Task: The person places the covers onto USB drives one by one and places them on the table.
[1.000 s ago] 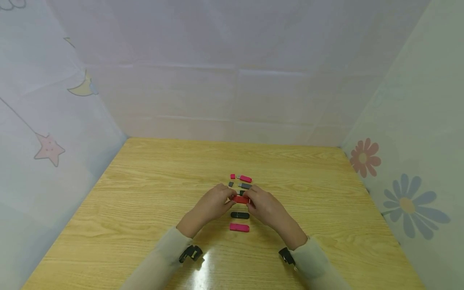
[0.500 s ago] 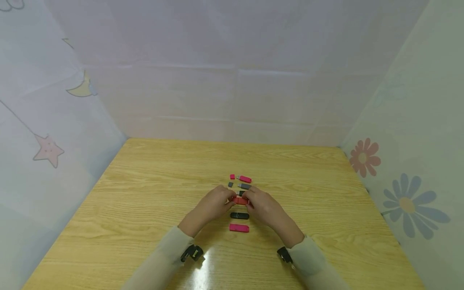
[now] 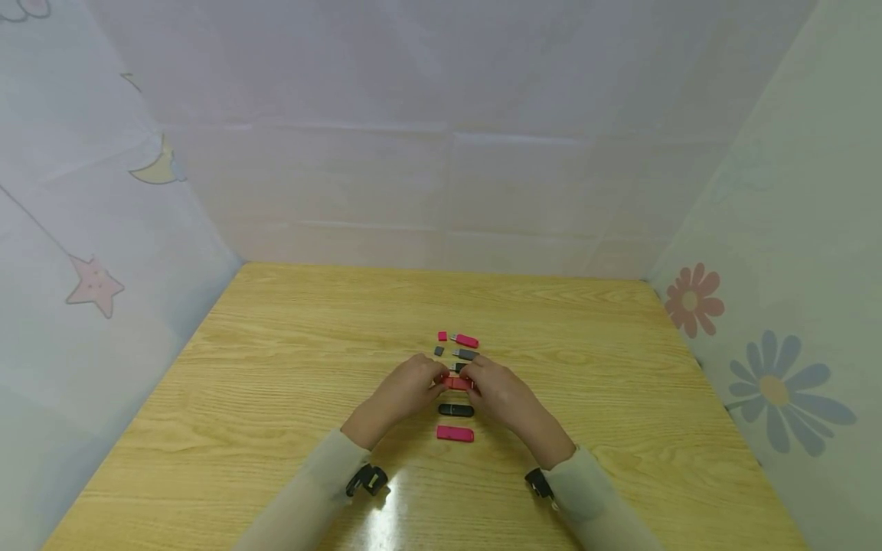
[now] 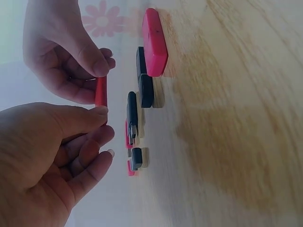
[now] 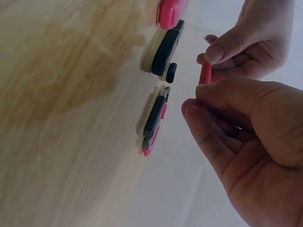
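Both hands hold a red USB stick level between them, raised over the table. My left hand pinches its left end between thumb and fingers. The right end is pinched by my right hand. In the left wrist view the red stick shows edge-on between the two thumbs. Fingertips cover both of its ends. Nearer the body lie a capped black USB stick and a capped pink USB stick.
Beyond the hands, uncapped USB sticks lie in a column: pink, grey and a black one partly covered by the right fingers. A pink cap and a grey cap lie left of them on the wooden table.
The red USB stick and both hands have shifted very slightly toward the body. Both hands keep their pinch, and the other sticks and caps lie as before.
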A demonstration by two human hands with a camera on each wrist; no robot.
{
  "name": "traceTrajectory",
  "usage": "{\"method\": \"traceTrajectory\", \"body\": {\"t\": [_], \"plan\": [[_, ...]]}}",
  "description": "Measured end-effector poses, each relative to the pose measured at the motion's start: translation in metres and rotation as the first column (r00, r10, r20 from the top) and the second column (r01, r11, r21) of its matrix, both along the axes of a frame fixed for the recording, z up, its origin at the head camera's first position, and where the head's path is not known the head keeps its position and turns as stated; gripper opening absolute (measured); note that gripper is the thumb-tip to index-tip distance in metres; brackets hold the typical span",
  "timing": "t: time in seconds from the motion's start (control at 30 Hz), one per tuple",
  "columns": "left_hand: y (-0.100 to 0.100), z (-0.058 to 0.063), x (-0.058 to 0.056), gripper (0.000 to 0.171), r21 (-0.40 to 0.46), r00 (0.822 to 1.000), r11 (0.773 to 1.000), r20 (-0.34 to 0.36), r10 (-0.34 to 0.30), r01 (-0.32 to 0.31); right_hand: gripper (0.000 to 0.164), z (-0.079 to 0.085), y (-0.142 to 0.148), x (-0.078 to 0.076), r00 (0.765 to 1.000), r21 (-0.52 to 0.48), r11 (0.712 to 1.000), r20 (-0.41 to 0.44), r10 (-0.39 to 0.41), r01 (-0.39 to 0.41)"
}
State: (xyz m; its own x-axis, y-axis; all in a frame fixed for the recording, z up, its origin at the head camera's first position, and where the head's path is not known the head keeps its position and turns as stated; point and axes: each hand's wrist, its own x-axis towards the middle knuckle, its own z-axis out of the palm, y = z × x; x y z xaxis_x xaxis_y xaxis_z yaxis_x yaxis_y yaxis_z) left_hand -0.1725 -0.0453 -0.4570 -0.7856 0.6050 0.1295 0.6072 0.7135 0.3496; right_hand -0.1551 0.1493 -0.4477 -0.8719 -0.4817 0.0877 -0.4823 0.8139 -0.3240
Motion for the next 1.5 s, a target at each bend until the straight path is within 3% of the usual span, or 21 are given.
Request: {"method": "traceTrajectory", "body": {"t": [0.23,0.63,1.5], "plan": [[0.001,-0.003,-0.001,0.011,-0.012,1.000,1.000,0.012,0.010,-0.010,0.009,-0.005,0.001,-0.002,1.000,0.001,1.000,-0.004,0.008,-0.008],[0.002,-0.012,-0.007,0.012,-0.042,0.997,0.999,0.076,0.029,-0.026,0.007,-0.009,-0.002,-0.007,0.997,0.036,0.999,0.080,-0.004,0.001],[0.002,-0.019,-0.013,0.008,-0.022,0.995,1.000,0.104,0.009,-0.006,0.010,-0.011,-0.008,-0.011,0.989,0.073,0.997,0.138,-0.045,0.035]]}}
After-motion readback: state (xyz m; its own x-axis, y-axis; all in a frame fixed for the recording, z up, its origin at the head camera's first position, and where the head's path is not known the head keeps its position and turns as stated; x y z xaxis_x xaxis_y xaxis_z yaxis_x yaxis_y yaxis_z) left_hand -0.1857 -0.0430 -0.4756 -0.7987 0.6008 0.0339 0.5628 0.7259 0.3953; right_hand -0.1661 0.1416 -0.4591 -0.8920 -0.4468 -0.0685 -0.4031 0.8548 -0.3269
